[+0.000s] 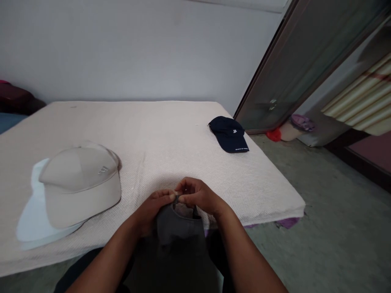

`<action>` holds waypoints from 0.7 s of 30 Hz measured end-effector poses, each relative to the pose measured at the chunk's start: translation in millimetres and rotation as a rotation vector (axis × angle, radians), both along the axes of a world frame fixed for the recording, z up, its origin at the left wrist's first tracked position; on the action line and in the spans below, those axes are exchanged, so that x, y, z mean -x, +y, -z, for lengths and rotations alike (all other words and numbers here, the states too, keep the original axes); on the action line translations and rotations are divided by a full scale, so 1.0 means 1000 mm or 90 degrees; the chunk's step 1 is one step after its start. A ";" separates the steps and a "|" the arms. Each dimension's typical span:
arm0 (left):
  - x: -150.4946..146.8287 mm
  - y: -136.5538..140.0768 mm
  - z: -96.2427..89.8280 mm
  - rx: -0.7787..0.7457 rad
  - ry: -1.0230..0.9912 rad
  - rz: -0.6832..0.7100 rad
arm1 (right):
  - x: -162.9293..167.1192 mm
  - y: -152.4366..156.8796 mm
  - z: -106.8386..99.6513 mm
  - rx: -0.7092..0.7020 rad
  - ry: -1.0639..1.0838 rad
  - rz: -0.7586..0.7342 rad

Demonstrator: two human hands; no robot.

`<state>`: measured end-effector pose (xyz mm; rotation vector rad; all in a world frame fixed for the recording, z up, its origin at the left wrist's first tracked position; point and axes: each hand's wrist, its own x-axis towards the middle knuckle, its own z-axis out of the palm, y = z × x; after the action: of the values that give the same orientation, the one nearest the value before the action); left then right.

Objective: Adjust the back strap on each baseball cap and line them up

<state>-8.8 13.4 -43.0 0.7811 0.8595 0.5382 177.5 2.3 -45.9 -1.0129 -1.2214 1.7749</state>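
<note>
A dark grey cap [180, 230] is held near the front edge of the mattress, its back opening and strap facing up. My left hand [155, 205] pinches the strap's end between thumb and fingers at the left of the opening. Close against it, my right hand [198, 195] is closed on the strap too, thumb and fingertips together. The fastening between the fingertips is too small to make out. Shadow hides the lower part of this cap.
On the mattress [165, 130], a beige cap [82, 179] rests over a pale blue cap [33, 221] at the left. A navy cap [229, 134] lies near the right edge. Beyond are a wall [137, 49], a glass-panelled door [293, 61] and a bin [293, 128] on the floor.
</note>
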 end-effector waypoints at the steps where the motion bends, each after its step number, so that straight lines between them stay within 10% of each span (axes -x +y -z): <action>1: 0.002 0.001 -0.001 0.015 -0.019 -0.018 | -0.001 0.000 0.000 0.013 0.014 -0.015; 8: 0.009 0.009 -0.005 0.007 -0.025 -0.091 | -0.002 0.004 -0.002 0.068 0.131 0.129; 16: 0.014 -0.006 -0.002 -0.011 -0.012 0.236 | 0.006 0.009 -0.003 0.099 0.150 0.213; 21: 0.026 -0.005 -0.002 0.086 -0.069 0.036 | 0.011 0.013 0.002 0.109 0.166 0.195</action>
<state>-34.7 8.3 -40.9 0.6457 0.7638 0.4632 166.6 14.8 -48.1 -0.9691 -0.7222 1.7232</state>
